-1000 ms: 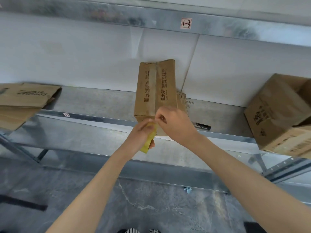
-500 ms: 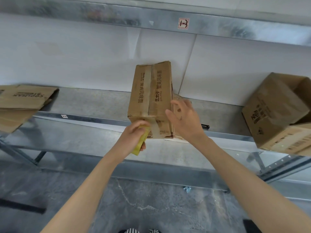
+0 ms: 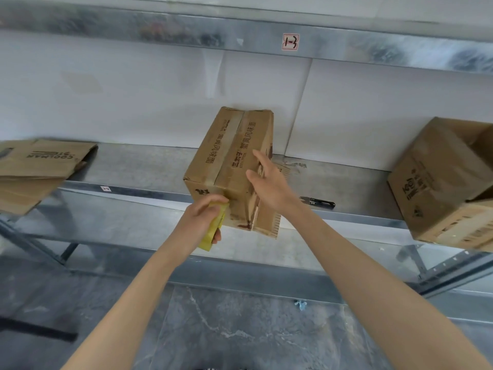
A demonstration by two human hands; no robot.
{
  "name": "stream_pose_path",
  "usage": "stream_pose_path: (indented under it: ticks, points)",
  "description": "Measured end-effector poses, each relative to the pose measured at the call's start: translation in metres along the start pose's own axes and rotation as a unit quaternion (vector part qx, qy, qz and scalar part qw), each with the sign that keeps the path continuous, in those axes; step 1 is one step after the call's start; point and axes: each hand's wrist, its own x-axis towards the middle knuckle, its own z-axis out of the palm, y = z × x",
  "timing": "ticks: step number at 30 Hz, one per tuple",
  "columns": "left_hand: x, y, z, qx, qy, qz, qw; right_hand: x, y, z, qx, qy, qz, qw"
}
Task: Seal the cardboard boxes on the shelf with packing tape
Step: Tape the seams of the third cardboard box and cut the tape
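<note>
Yellow tape roll (image 3: 212, 231) sits in your left hand (image 3: 202, 217), fingers curled round it, held against the near face of the cardboard box (image 3: 234, 161) where a strip seems to come down off the top seam. Your right hand (image 3: 269, 180) has let go of its pinch at that front edge within the last second. It is now open, fingers spread, on the box's top right edge, at 2 o'clock from the roll. The box has swung meanwhile, its near end now toward 7 o'clock and overhanging the lip of the shelf (image 3: 133, 169). I judge this seam nearly covered, so cutting comes next: the snips (image 3: 317, 202) lie at 3 o'clock. Further that way, another box (image 3: 440, 182) stands open.
</note>
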Motion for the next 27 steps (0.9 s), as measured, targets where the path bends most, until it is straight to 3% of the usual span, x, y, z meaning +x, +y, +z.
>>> stream_pose_path:
  ticks: [10,20,22,27]
  points:
    - [0.013,0.002,0.001,-0.005,0.021,-0.004,1.0,0.023,0.002,0.008,0.078,-0.01,0.051,0.996]
    - [0.018,0.006,0.014,0.0,0.0,0.0,1.0,0.025,0.011,-0.016,0.06,-0.032,0.056,0.996]
    - [0.016,0.004,0.013,0.002,-0.004,-0.002,1.0,0.023,0.009,-0.016,0.034,-0.032,0.046,0.998]
    - [0.013,0.004,0.008,-0.008,-0.002,-0.006,1.0,0.031,-0.02,-0.001,-0.152,0.007,0.023,0.988]
